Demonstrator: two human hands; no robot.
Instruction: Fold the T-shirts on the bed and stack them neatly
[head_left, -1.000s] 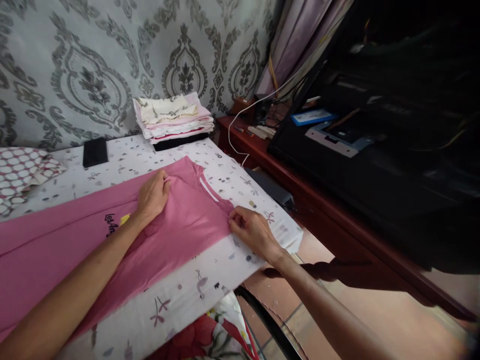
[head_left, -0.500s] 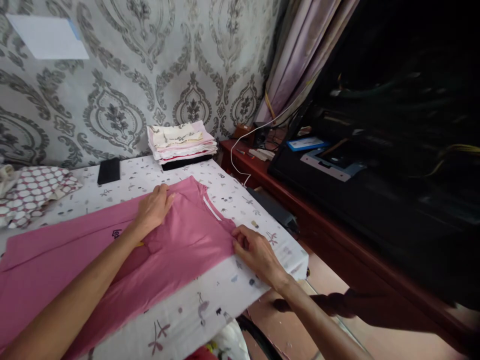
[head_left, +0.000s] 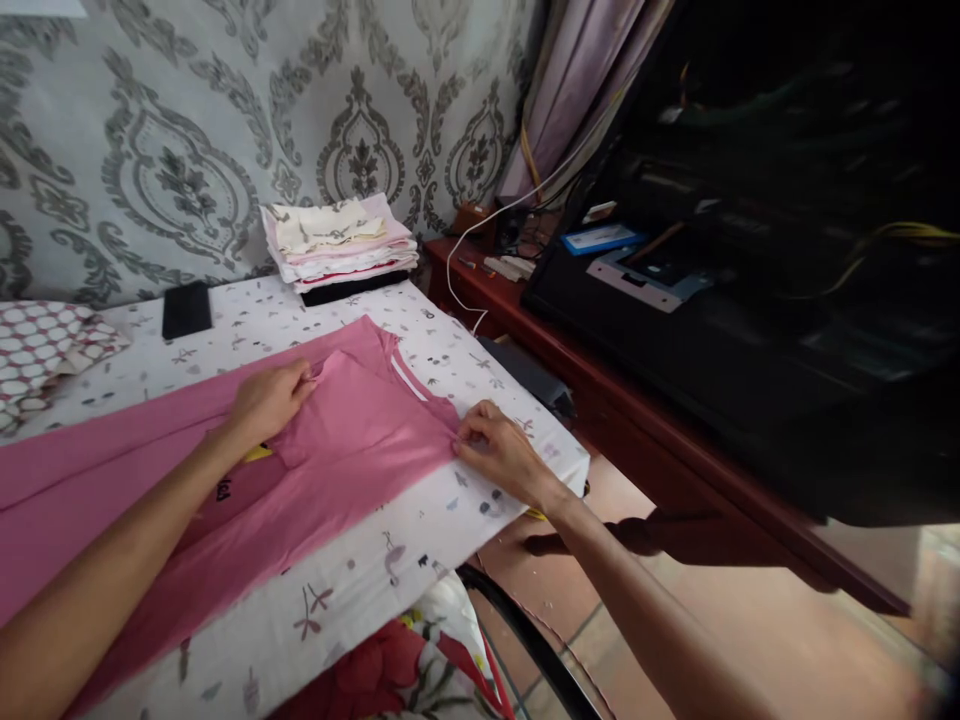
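Observation:
A pink T-shirt (head_left: 360, 420) lies spread over the white patterned cloth, its neckline with a pale inner band toward the right. Part of a print shows under my left forearm; the rest is hidden. My left hand (head_left: 271, 398) pinches a raised fold of the shirt between thumb and fingers. At the shirt's shoulder edge, near the table corner, my right hand (head_left: 501, 448) has thumb and fingertips closed on the fabric.
Against the wall sits a stack of folded clothes (head_left: 341, 250), with a black phone (head_left: 187, 310) to its left. A dotted cloth (head_left: 52, 350) lies at the far left. A dark red desk (head_left: 637, 400) with a white cable (head_left: 454, 270) stands right of the table (head_left: 487, 365).
My left hand has drawn a fold of the T-shirt up and to the left, its fingers now pinched on it. My right hand still grips the shoulder edge. The view has shifted slightly.

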